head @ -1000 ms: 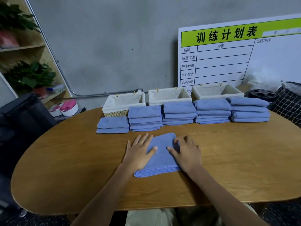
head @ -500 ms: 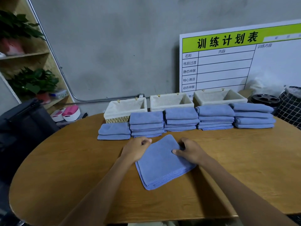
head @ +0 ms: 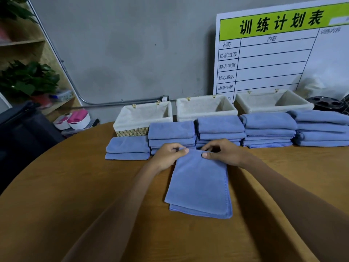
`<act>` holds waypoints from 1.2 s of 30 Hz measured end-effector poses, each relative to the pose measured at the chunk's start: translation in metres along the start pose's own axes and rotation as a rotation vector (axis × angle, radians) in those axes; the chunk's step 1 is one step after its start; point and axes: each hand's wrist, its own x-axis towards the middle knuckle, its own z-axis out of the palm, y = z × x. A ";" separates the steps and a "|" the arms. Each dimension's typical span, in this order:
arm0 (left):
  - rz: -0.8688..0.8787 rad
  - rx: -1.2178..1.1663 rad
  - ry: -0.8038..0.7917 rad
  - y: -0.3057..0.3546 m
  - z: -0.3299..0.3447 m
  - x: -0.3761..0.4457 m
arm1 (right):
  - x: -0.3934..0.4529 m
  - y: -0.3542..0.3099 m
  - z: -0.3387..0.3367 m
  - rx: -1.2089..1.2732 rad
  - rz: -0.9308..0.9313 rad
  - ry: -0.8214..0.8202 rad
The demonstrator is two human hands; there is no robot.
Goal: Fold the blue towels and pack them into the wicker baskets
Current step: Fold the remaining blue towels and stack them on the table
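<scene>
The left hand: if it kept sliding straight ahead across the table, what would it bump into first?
Probably the second stack of folded towels, right behind the left hand, which pinches the far edge of the folded towel. The gap looks small, but depth is unclear.

A bare grey wall (head: 132, 53) fills the far side, with a metal conduit (head: 120, 101) running along its base. A rounded wooden table (head: 75, 195) takes up the near ground. On the far left a wooden shelf unit (head: 24, 42) holds a leafy potted plant (head: 28, 80). On the right a white planning board (head: 279, 53) with a green header leans against the wall
</scene>
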 end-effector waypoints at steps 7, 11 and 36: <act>0.032 -0.082 0.156 -0.008 -0.009 -0.029 | -0.014 -0.002 0.012 0.117 -0.020 0.233; 0.065 -0.107 0.210 0.002 -0.017 -0.047 | -0.026 -0.020 0.025 0.178 -0.102 0.340; 0.153 0.250 0.176 0.023 0.013 -0.159 | -0.135 -0.057 0.056 0.029 -0.130 0.299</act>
